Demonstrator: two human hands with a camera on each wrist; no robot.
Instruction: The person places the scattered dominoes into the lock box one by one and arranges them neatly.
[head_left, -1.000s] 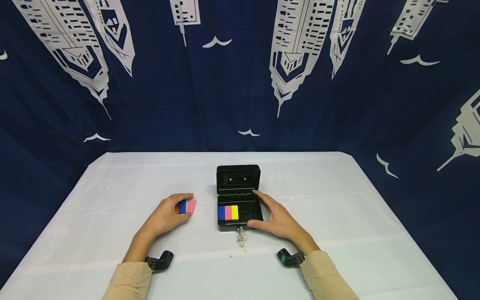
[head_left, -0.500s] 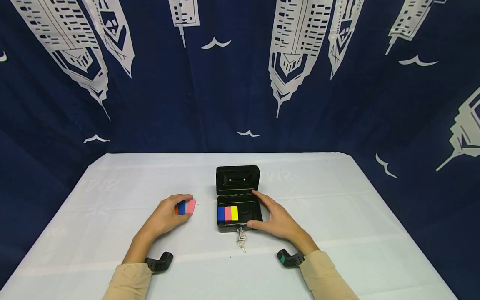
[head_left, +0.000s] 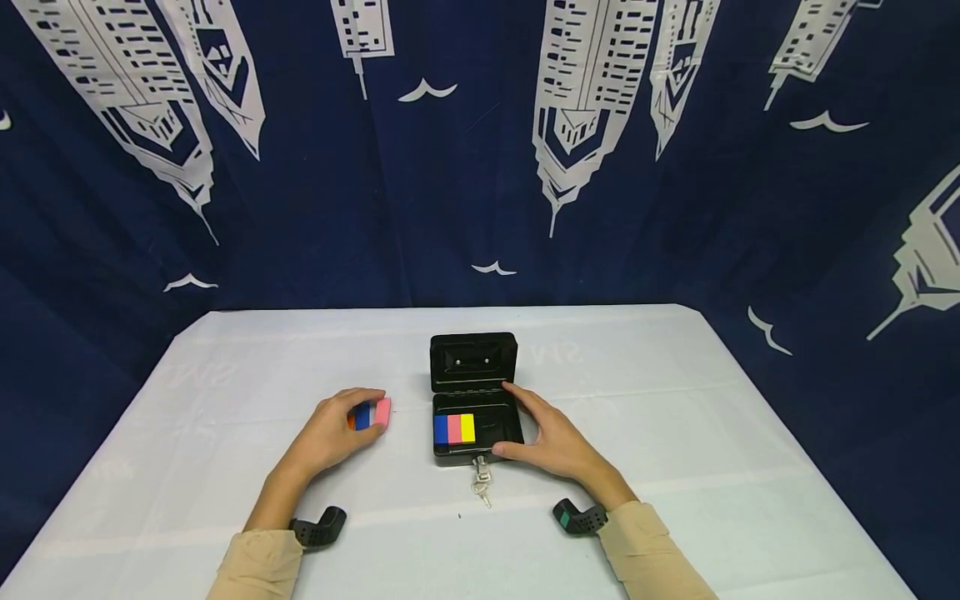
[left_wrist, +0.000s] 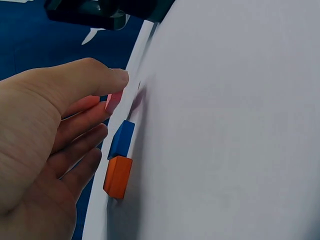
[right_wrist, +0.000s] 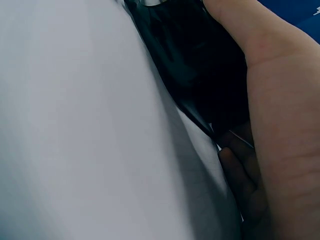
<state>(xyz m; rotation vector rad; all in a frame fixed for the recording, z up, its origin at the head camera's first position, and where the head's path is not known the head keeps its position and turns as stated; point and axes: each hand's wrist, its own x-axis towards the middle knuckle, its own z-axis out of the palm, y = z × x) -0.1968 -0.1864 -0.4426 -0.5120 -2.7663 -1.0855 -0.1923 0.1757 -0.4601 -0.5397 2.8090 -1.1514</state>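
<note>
My left hand [head_left: 326,429] pinches a pink block [head_left: 382,412] between thumb and fingertips. In the left wrist view the block casts a shadow on the table below it. Beside this hand, a blue block [left_wrist: 121,140] and an orange block [left_wrist: 118,177] sit end to end on the table. A black metal cash box [head_left: 495,421] stands with its lid raised. Inside, at its left, lie a blue block [head_left: 440,430], a pink block and a yellow block [head_left: 468,428] in a row. My right hand [head_left: 558,437] holds the box's right side, thumb at the front corner, fingers toward the hinge.
Keys [head_left: 482,483] hang from the lock at the box's front and lie on the white table [head_left: 637,367]. Behind the table hangs a dark blue curtain [head_left: 465,183] with white building prints. Each wrist wears a black camera band [head_left: 318,527].
The head view has shifted slightly, so everything sits a little lower. The pink block in my left hand has turned slightly more upright. My right hand keeps its place on the box.
</note>
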